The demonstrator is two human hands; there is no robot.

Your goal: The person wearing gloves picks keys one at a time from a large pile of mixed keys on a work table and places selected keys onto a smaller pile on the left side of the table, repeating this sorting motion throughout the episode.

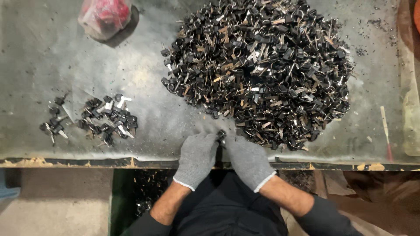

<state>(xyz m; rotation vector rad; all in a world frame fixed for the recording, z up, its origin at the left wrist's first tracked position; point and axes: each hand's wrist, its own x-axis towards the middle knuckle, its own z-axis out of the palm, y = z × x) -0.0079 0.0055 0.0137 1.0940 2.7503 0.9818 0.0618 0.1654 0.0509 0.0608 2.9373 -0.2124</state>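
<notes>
Both hands sit low in the centre of the frame, in grey knit gloves, fingertips meeting. The left hand (197, 155) angles up and to the right, fingers curled in; the right hand (248, 159) angles up and to the left, mirroring it. Bare forearms run down to dark sleeves at the bottom edge.

One pkg only: a clear, crumpled plastic bag w/ red contents (105, 16), knotted or bunched at the top, lying at the far left edge of the grey, dusty metal table (52, 57). Partly cut off by the pic's top edge. It sits well apart from everything else. No labels, signs or screens visible anywhere.
</notes>
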